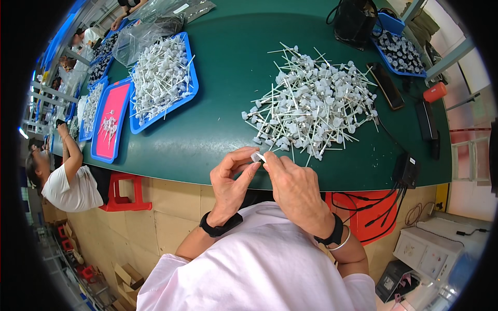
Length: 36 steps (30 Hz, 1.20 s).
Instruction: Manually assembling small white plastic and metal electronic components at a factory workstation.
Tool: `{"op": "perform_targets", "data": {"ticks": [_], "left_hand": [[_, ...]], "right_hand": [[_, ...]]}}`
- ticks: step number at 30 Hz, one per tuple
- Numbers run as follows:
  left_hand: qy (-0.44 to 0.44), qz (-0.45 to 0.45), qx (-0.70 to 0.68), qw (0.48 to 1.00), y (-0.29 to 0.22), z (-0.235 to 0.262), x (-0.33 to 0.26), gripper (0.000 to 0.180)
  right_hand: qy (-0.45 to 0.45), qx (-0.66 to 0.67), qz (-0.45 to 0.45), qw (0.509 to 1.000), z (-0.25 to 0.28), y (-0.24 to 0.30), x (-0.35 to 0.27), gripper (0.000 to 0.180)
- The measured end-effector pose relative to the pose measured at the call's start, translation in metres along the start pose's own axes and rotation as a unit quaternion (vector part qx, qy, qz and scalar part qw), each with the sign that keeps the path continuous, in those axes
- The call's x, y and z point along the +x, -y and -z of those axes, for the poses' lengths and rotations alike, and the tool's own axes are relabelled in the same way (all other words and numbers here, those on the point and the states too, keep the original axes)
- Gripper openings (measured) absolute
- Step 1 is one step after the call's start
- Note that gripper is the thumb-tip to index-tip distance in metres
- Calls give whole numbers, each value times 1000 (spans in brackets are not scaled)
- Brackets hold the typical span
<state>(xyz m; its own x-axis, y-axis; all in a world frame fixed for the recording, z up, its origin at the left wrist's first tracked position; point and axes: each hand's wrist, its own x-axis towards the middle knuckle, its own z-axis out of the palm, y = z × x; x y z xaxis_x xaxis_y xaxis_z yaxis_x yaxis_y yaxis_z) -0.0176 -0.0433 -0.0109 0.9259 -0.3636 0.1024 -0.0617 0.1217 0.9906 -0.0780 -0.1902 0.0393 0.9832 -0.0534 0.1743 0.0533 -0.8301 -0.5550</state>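
Observation:
Just in front of the table's near edge, my left hand (229, 181) pinches a small whitish plastic piece (256, 156) between thumb and fingertips. My right hand (294, 184) is closed beside it, its fingertips at a white stem-like end of the piece. Whether these are one part or two joined parts, I cannot tell. Beyond my hands on the green table (223, 111) lies a large heap of white stemmed plastic pieces (316, 101), each with a thin stick and a pale, blocky head.
At the left stand a blue tray (194, 85) full of similar pieces and a pink-lined tray (115, 103) with several. A black phone-like device (386, 85) and a cable box (407, 170) lie to the right. A person in white (72, 184) works near a red stool (136, 193).

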Motion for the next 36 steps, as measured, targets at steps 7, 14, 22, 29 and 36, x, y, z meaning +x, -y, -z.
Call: {"op": "perform_targets", "data": {"ticks": [7,14,22,29,36], "left_hand": [[34,34,-65,997,-3,5,3,27],[57,87,-91,990,-8,8,5,28],[66,69,-89,991,-6,9,3,26],[59,89,-97,990,-6,7,2,26],[59,77,-98,990,-5,8,0,25]], "right_hand": [[33,193,-15,981,7,-17,8,15],[147,344,-86,924,13,-33,15,23],[253,404,-110,872,16,-48,25,25],[263,345,-99,896,23,-48,31,26],[182,262,-24,947,22,-43,28,24]]}}
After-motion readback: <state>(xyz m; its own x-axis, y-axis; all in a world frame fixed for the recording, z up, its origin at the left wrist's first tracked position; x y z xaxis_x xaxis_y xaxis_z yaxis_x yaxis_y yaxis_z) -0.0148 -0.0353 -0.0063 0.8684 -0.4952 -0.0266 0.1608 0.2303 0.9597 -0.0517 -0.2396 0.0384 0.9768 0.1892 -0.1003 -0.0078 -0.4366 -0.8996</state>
